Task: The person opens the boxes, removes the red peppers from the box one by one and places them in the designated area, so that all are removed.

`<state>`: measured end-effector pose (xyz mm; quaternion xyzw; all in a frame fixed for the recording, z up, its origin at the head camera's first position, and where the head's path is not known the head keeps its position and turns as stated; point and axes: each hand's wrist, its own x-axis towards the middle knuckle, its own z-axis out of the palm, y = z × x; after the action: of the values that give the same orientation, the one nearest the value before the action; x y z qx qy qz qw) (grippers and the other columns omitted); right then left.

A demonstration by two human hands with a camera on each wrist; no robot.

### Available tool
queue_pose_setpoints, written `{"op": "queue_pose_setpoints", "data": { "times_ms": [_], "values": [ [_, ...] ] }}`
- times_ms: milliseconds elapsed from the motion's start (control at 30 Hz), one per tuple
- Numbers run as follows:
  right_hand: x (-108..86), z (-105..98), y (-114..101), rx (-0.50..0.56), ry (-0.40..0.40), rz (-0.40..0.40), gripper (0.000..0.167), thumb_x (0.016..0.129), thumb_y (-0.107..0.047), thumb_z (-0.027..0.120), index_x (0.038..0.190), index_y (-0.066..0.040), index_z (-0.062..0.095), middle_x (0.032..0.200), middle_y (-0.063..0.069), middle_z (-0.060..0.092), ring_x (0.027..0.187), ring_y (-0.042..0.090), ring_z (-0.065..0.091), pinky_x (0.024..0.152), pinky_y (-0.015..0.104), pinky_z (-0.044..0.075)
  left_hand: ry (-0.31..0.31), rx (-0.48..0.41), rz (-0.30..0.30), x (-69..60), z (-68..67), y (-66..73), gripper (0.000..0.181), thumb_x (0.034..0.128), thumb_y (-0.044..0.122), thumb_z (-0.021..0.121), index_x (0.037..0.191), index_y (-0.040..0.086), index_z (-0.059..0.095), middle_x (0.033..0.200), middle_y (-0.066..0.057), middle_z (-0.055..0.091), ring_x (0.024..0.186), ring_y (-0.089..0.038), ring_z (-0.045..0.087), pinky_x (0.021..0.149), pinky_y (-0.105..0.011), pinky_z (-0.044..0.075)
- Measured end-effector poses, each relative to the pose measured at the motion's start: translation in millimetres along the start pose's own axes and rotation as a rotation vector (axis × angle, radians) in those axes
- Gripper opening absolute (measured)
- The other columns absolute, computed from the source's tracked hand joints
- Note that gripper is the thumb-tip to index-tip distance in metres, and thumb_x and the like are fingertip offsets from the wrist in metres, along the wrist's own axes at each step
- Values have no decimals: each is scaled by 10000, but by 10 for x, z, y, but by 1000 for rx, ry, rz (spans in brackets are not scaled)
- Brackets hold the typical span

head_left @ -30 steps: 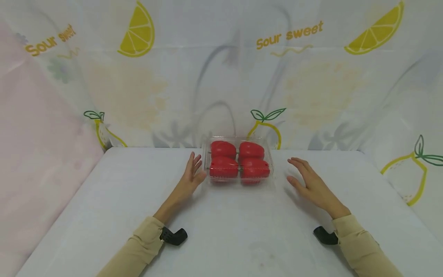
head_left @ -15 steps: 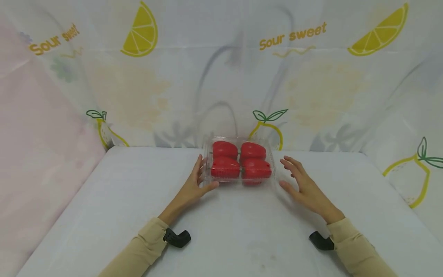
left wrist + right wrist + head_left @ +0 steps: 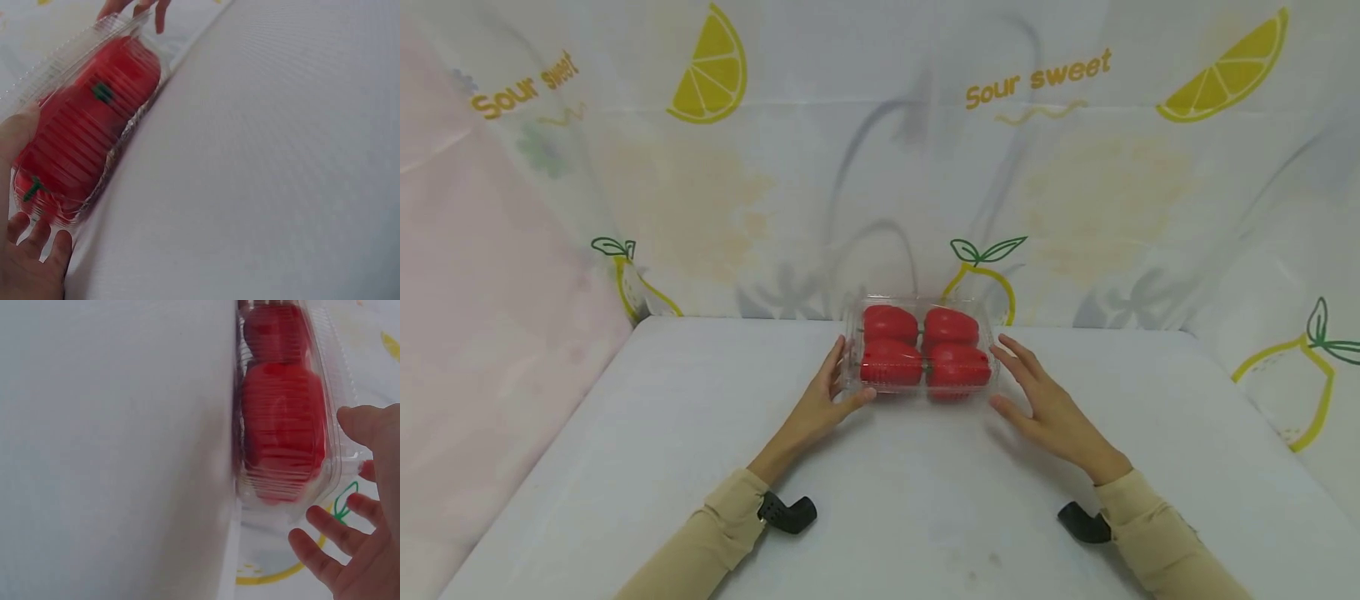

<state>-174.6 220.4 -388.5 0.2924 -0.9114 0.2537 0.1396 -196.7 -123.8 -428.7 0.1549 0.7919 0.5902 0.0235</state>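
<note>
In the head view a clear plastic clamshell box (image 3: 924,390) stands at the table's back edge, lid down. Inside are several red, pepper-like pieces (image 3: 891,362) with green stems, laid in two rows. My left hand (image 3: 815,406) is at the box's left end. Its thumb rests at the front corner and its fingers lie along the side, as the left wrist view shows too. At the right end my right hand (image 3: 1051,412) is spread, fingertips close to the box wall. In the right wrist view its thumb is against or just beside the lid's rim; contact is unclear.
A white-covered table (image 3: 917,500) reaches toward me under both forearms. Behind the box hangs a printed cloth (image 3: 805,183) with lemon drawings, and it also closes off the sides. A black wrist device (image 3: 790,514) sticks out from each sleeve.
My left hand has moved right and up to the box's left end, its thumb coming round the front corner. The right hand has moved left, close to the right end. The box stays in place.
</note>
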Motion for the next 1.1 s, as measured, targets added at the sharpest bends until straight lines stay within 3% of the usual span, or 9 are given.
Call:
{"op": "queue_pose_setpoints", "data": {
  "times_ms": [233,500,567,833,1000,1100],
  "values": [
    [33,35,-19,-66,25,-43,708,842,-241,705,1453,-161,356,1499,75,324,1302,276,432,923,498,493,-2,-23,-13,-32,5,37,931,854,227,690,1531,186,51,1589,-34,148,1447,-280,218,1114,-474,306],
    [85,52,-51,-180,84,-122,647,790,-228,744,1364,-126,464,1428,133,399,1207,284,477,774,443,550,-32,-13,-41,-114,-18,338,910,863,170,668,1522,72,47,1586,-121,132,1440,-344,210,1109,-481,313],
    [97,53,-63,-199,86,-142,657,779,-221,751,1362,-119,467,1415,126,415,1193,277,481,764,438,554,-32,-9,-47,-107,-15,319,912,863,179,669,1524,85,48,1587,-112,133,1440,-340,211,1109,-482,313],
    [173,53,-103,-245,70,-185,656,761,-229,780,1341,-124,492,1337,81,493,1053,257,519,724,420,560,2,6,-23,-26,4,25,929,846,282,696,1529,231,70,1588,-19,154,1443,-284,231,1100,-465,337],
    [228,4,-108,-244,36,-202,652,760,-263,781,1339,-145,507,1288,74,512,1013,236,513,718,397,552,5,6,-34,-14,5,15,921,849,262,693,1527,255,69,1587,-5,157,1444,-268,234,1102,-459,336],
    [271,-47,-101,-238,17,-240,653,739,-273,792,1325,-147,533,1240,74,536,977,222,534,703,371,542,-4,3,-47,-30,-3,92,923,854,222,683,1531,201,57,1591,-39,142,1445,-292,222,1105,-468,328]
  ]
}}
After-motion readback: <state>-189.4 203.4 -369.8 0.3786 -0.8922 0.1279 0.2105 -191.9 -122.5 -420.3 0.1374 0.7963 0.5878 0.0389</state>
